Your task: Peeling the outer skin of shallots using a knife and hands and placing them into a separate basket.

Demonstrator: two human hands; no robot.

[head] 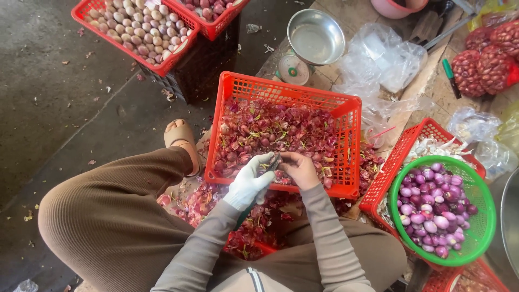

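A small shallot (275,160), mostly hidden, sits at the centre of the frame between my two hands, over the near edge of the red basket (244,86) of reddish peelings. My gloved left hand (251,178) has its fingers closed around a dark blade beside it; my bare right hand (299,167) pinches the shallot with fingers together. A green basket (483,216) of peeled purple shallots sits at lower right, a metal bowl (316,37) at the top.

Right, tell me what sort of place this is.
Probably a market stall or produce-prep spot on bare concrete floor. Red plastic crates hold shallot peelings, a green basket holds peeled shallots, and a weighing scale with a metal pan stands beside netted sacks.
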